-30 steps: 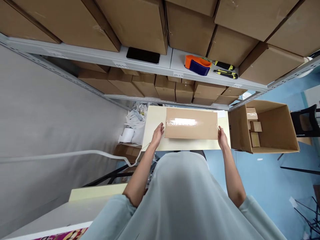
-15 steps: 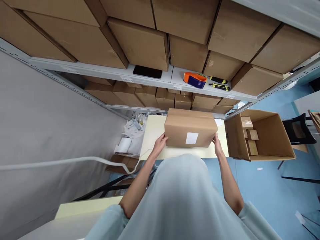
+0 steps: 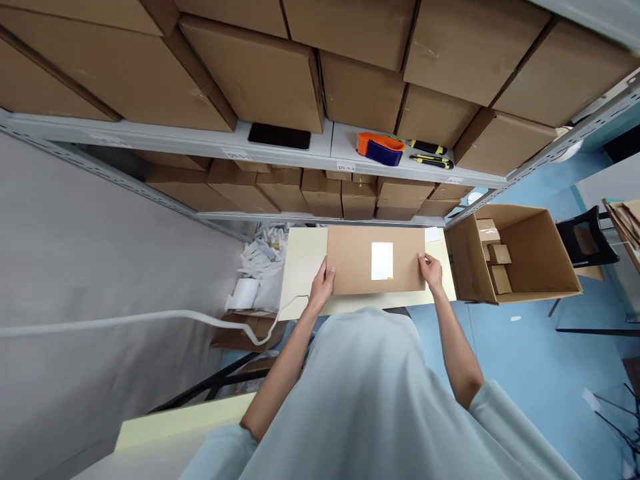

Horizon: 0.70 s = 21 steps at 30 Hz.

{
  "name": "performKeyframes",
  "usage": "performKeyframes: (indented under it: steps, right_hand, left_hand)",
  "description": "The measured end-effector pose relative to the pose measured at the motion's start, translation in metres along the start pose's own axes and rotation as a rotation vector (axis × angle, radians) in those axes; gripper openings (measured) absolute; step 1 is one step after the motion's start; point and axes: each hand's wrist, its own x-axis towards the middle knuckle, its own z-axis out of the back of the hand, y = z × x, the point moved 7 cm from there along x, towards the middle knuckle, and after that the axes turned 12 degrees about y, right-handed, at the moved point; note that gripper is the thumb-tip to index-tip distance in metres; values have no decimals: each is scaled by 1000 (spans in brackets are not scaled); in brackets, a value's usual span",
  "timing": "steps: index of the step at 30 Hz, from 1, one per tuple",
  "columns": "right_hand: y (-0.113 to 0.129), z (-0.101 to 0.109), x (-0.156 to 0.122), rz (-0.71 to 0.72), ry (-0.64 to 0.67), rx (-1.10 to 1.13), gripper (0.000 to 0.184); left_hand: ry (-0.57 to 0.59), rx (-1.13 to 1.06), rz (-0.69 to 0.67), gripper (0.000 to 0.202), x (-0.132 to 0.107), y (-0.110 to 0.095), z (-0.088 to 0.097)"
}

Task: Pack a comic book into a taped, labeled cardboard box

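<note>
A brown cardboard box [image 3: 353, 260] is tilted over the pale table [image 3: 305, 260], its broad labelled face turned up to me. The white label [image 3: 382, 261] sits right of that face's middle. My left hand [image 3: 321, 287] grips the box's left edge, thumb on the front. At the right edge, my right hand [image 3: 431, 270] pinches the cardboard between thumb and fingers. The box hides the fingertips behind it.
Shelves packed with cardboard boxes [image 3: 365, 90] rise ahead. A tape dispenser [image 3: 380, 148], utility knives [image 3: 431, 161] and a black phone [image 3: 279, 136] lie on the shelf edge. Right of the table stands a large open carton [image 3: 543, 257] with small boxes inside. A white cable [image 3: 200, 319] crosses the left.
The box has tipped so its labelled face now points up to me. My right hand has gone from beside the lower right corner to pinching the right edge.
</note>
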Motion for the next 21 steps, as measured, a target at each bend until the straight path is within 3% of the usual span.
performKeyframes:
  steps: [4, 9, 15, 19, 21]
  right_hand:
    - [-3, -11, 13, -7, 47, -69, 61]
    - [-8, -14, 37, 75, 129, -98, 49]
    - [-40, 17, 83, 120, 184, -150, 45]
    - [-56, 36, 129, 152, 203, -188, 44]
    - [-58, 39, 155, 211, 223, -255, 44]
  left_hand:
    - [-39, 30, 79, 62, 8, 12, -3]
    - [-146, 56, 162, 57, 24, 10, -1]
    - [-414, 229, 269, 69, 16, -4, 7]
    - [-531, 338, 246, 69, 0, -22, -7]
    - [-469, 354, 186, 71, 0, -33, -28]
